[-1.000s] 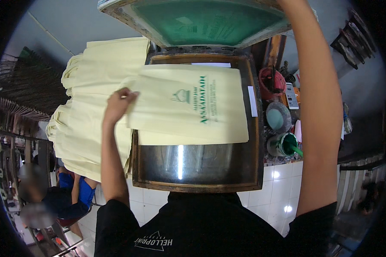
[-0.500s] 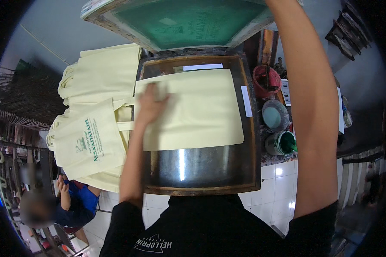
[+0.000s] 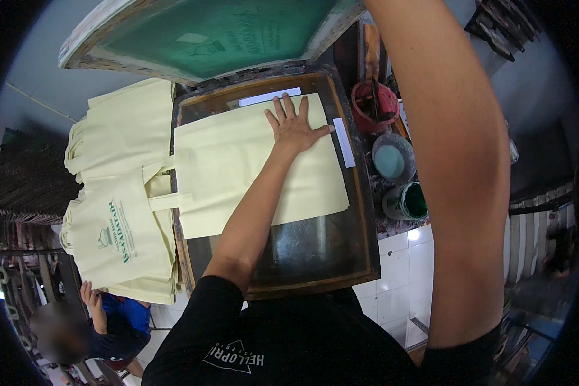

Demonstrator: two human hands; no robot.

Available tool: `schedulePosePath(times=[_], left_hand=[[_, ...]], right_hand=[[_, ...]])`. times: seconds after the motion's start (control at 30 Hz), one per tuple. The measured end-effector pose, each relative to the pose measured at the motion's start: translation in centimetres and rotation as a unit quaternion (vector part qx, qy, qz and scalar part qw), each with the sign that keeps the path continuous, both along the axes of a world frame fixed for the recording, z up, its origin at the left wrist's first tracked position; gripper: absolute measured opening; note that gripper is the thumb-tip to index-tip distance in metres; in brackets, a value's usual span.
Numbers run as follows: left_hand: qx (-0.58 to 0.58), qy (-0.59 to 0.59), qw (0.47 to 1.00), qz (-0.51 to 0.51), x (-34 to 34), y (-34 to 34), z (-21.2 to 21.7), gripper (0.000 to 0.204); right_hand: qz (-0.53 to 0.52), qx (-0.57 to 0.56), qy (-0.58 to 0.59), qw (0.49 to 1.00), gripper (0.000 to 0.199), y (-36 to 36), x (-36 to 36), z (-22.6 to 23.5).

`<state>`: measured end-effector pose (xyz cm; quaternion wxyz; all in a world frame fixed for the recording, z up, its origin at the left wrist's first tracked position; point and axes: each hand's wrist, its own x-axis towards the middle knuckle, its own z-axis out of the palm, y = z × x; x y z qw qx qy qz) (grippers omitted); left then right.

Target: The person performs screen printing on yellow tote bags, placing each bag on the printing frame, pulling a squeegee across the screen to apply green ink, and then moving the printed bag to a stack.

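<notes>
My left hand lies flat with fingers spread on a cream cloth bag, near the bag's far right corner. The thumb reaches the right edge, beside a white strip. Another white strip runs along the far edge, near the fingertips. The bag's handles point left on the dark, wood-edged board. Beyond it a printing screen with green mesh is tilted up. My right forearm stretches up past the top edge, where the hand is out of sight.
Left of the board are a stack of cream bags and a bag with a green print. On the right stand a red bucket, a bowl of pale liquid and a pot with green paint. Another person is at lower left.
My left hand has moved right across the bag, from its left part to the far right corner, and now lies spread. The whole view has shifted and turned a little.
</notes>
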<state>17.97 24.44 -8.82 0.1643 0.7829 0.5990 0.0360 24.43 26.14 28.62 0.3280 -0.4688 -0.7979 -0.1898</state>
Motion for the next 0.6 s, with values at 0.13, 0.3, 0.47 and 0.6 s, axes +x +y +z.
schedulePosePath(times=[0.13, 0.3, 0.47, 0.6], left_hand=[[-0.008, 0.0, 1.0, -0.016, 1.0, 0.0, 0.3, 0.121], [0.0, 0.013, 1.0, -0.003, 1.4, 0.4, -0.2, 0.122], [-0.044, 0.041, 0.997, 0.057, 2.4, -0.5, 1.7, 0.126], [-0.067, 0.026, 0.995, 0.072, 2.3, -0.4, 1.9, 0.127]], right_hand=[[-0.013, 0.004, -0.012, 1.0, 0.026, 0.2, 0.0, 0.1], [0.007, -0.012, 0.017, 1.0, 0.027, -0.5, 0.0, 0.1], [-0.001, -0.019, 0.018, 1.0, 0.027, -0.8, 0.1, 0.0], [0.007, -0.02, 0.022, 1.0, 0.027, -1.0, 0.0, 0.0]])
